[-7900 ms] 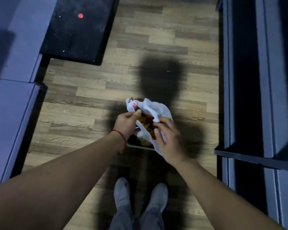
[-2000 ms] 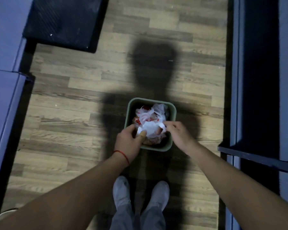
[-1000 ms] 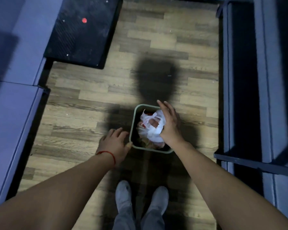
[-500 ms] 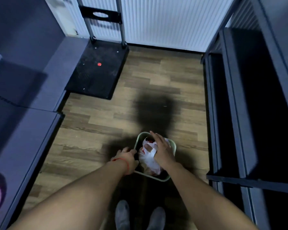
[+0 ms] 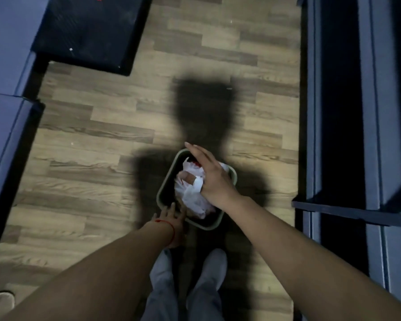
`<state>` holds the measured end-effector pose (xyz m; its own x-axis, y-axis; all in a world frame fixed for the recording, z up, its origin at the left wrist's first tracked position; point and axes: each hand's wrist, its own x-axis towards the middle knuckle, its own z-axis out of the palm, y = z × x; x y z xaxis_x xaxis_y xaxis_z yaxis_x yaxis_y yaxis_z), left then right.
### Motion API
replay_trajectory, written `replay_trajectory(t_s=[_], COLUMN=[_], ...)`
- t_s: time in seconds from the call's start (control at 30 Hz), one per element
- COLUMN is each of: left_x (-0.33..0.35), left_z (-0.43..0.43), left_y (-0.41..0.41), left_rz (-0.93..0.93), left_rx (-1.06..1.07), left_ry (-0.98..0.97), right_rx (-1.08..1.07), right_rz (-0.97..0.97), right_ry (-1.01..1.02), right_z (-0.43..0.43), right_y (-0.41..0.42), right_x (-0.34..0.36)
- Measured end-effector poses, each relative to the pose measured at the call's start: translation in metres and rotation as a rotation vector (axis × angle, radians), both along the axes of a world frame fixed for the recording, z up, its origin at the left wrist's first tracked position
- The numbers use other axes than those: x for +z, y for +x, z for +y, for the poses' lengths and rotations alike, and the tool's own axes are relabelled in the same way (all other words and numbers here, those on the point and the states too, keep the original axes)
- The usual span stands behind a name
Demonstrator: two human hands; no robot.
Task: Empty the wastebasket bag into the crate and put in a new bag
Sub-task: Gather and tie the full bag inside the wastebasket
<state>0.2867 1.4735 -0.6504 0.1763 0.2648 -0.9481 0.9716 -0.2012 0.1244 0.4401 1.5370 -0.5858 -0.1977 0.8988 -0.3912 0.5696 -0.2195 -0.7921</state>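
Left hand (image 5: pixel 171 218) lowered, bag (image 5: pixel 190 196) hooked — shelving (image 5: pixel 347 210) right

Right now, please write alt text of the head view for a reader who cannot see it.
Seen from above, the right hand hooks its thumb through a loop of a white bag inside a green wastebasket on a wood floor. The left hand touches the wastebasket's near side.

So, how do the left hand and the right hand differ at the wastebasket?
The left hand rests straight fingers against the near outer side of the green plastic wastebasket; the right hand is over its opening. The left hand holds nothing; the right hand has its thumb hooked through the knotted white plastic bag. Only the left wrist wears a red string. Both forearms are bare.
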Motion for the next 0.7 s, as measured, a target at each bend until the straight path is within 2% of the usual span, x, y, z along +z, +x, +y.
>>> replay_trajectory(t_s=[0.13, 0.23, 0.5, 0.7], left_x=[-0.034, -0.048, -0.044, -0.036], left_z=[-0.023, -0.039, -0.03, -0.008], left_y=[0.002, 0.003, 0.032, 0.047], left_rz=[0.016, -0.037, -0.155, -0.242], left_rx=[-0.063, -0.05, 0.149, 0.089], left_ry=[-0.086, -0.031, 0.026, 0.028], right_rx=[-0.075, -0.086, -0.078, -0.19], right_rz=[0.134, 0.176, 0.216, 0.188], right_ry=[0.023, 0.069, 0.218, 0.416], right_z=[-0.006, -0.006, 0.002, 0.005], right_y=[-0.005, -0.009, -0.014, -0.001], right_x=[0.0, 0.003, 0.024, 0.057])
